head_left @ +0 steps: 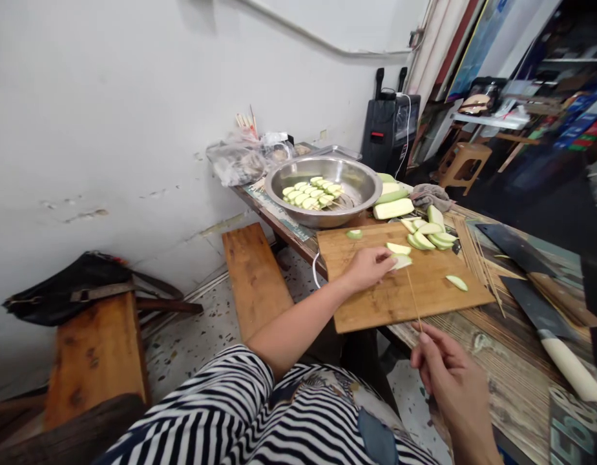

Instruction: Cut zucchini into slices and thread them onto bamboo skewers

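My left hand [371,267] pinches a pale green zucchini slice [402,261] over the wooden cutting board [366,303]. Between the fingers of my right hand [446,361] is the lower end of a thin bamboo skewer [413,294], in front of the board's near edge. The skewer points up toward the held slice; whether its tip touches the slice I cannot tell. Another slice lies just behind my left fingers. A pile of cut slices [427,236] rests at the board's far right, and a single slice [457,283] lies apart on the right.
Behind the board stands a metal basin [322,194] with skewered slices inside. Larger zucchini pieces [393,208] and a grey cloth [431,196] are beside it. Loose skewers [477,255] and two cleavers [535,303] lie to the right. A wooden bench [257,278] stands left of the table.
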Demonstrator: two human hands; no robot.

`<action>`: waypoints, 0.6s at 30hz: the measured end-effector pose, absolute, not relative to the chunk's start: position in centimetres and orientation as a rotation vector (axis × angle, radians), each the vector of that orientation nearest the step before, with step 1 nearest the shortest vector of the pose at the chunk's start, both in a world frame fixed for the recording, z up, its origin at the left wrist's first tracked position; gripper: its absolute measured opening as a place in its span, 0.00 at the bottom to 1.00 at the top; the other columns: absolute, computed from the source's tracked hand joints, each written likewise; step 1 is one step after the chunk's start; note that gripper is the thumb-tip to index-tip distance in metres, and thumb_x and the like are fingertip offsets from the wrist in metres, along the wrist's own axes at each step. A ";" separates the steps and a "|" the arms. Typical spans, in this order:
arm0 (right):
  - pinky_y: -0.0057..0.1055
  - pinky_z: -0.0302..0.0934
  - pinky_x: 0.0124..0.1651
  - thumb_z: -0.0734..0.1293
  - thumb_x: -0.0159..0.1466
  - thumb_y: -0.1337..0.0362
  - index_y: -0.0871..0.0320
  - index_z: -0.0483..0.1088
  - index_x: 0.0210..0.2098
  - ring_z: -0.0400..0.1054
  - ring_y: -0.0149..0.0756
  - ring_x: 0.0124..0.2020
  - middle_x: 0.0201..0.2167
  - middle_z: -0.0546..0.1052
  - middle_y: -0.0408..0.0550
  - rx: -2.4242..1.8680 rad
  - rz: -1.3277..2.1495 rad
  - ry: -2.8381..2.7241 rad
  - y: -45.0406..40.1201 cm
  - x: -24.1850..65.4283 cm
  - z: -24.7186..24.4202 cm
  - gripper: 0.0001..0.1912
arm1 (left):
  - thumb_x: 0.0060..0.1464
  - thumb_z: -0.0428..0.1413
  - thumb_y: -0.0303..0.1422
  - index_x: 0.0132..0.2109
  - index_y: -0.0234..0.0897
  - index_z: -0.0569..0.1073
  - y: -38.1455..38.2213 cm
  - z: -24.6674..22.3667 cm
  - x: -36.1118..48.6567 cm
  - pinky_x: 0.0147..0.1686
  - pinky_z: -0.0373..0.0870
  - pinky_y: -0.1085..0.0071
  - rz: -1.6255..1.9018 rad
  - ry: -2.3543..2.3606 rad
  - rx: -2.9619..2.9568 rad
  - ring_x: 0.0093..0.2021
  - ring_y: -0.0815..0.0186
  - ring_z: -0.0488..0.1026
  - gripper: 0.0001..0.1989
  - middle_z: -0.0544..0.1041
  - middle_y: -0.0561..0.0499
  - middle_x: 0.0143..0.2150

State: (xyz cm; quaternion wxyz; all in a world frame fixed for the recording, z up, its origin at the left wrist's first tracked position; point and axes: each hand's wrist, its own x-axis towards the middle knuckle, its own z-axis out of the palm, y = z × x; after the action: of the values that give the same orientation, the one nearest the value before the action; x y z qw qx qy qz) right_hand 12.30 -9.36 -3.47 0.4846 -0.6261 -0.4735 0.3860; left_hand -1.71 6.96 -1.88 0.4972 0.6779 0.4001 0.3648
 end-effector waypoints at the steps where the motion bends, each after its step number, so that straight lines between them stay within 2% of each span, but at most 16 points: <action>1: 0.23 0.49 0.16 0.63 0.63 0.53 0.59 0.70 0.46 0.55 0.25 0.12 0.16 0.68 0.38 -1.541 0.901 -1.196 -9.4 12.3 -3.5 0.19 | 0.56 0.50 0.31 0.41 0.30 0.72 7.0 -2.0 -1.8 0.20 0.61 0.80 0.886 0.904 1.421 0.30 0.69 0.74 0.10 0.77 0.44 0.38; 4: 0.25 0.54 0.21 0.63 0.64 0.55 0.58 0.71 0.48 0.59 0.27 0.16 0.14 0.67 0.37 -1.569 0.795 -1.315 -9.4 12.3 -4.0 0.18 | 0.56 0.51 0.28 0.38 0.28 0.72 7.0 -2.0 -2.2 0.12 0.47 0.83 0.866 0.723 0.950 0.18 0.79 0.64 0.07 0.77 0.45 0.34; 6: 0.25 0.55 0.21 0.63 0.64 0.55 0.59 0.71 0.49 0.59 0.28 0.17 0.14 0.66 0.37 -1.575 0.762 -1.344 -9.3 12.3 -4.3 0.18 | 0.56 0.51 0.25 0.37 0.27 0.72 7.1 -2.0 -2.5 0.11 0.43 0.84 0.875 0.679 0.750 0.15 0.81 0.60 0.06 0.77 0.45 0.32; 7: 0.25 0.54 0.21 0.62 0.64 0.55 0.59 0.72 0.49 0.58 0.28 0.17 0.14 0.66 0.37 -1.575 0.766 -1.349 -9.2 12.3 -4.5 0.18 | 0.56 0.50 0.25 0.38 0.27 0.72 7.2 -1.9 -2.6 0.10 0.44 0.84 0.876 0.675 0.674 0.16 0.81 0.60 0.06 0.77 0.45 0.32; 9: 0.24 0.53 0.20 0.62 0.64 0.55 0.59 0.72 0.49 0.58 0.27 0.16 0.14 0.65 0.37 -1.575 0.790 -1.343 -9.0 12.3 -4.7 0.19 | 0.58 0.49 0.24 0.40 0.27 0.71 7.4 -1.9 -2.7 0.13 0.54 0.84 0.867 0.689 0.571 0.19 0.77 0.67 0.08 0.78 0.43 0.32; 11: 0.24 0.53 0.19 0.63 0.64 0.55 0.60 0.72 0.48 0.58 0.27 0.16 0.14 0.65 0.37 -1.585 0.806 -1.313 -8.8 12.3 -4.8 0.19 | 0.60 0.46 0.25 0.40 0.26 0.71 7.6 -1.9 -2.6 0.20 0.67 0.79 0.857 0.709 0.526 0.24 0.71 0.74 0.09 0.78 0.41 0.33; 12: 0.24 0.53 0.19 0.63 0.63 0.55 0.59 0.72 0.49 0.58 0.27 0.16 0.14 0.65 0.37 -1.596 0.812 -1.294 -8.8 12.3 -4.8 0.19 | 0.60 0.46 0.25 0.40 0.26 0.71 7.6 -1.9 -2.5 0.24 0.70 0.77 0.857 0.716 0.517 0.26 0.69 0.75 0.10 0.78 0.41 0.32; 15: 0.23 0.54 0.18 0.64 0.62 0.54 0.59 0.74 0.48 0.59 0.28 0.17 0.15 0.67 0.39 -1.633 0.811 -1.254 -8.6 12.6 -4.8 0.20 | 0.61 0.46 0.25 0.39 0.26 0.71 7.6 -2.0 -2.4 0.25 0.71 0.78 0.878 0.706 0.526 0.27 0.68 0.76 0.10 0.79 0.41 0.33; 18: 0.24 0.60 0.23 0.66 0.60 0.53 0.59 0.76 0.46 0.64 0.30 0.21 0.23 0.75 0.45 -1.642 0.773 -1.271 -8.5 13.0 -4.9 0.21 | 0.60 0.47 0.25 0.39 0.26 0.71 7.5 -2.2 -2.4 0.30 0.73 0.74 0.877 0.683 0.534 0.30 0.66 0.78 0.09 0.79 0.39 0.33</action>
State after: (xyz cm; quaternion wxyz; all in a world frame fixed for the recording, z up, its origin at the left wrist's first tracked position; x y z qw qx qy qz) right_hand 12.95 -8.53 -4.87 0.4465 -0.6632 -0.5131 0.3123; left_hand -2.41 7.47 -2.19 0.8158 0.2506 0.3202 0.4112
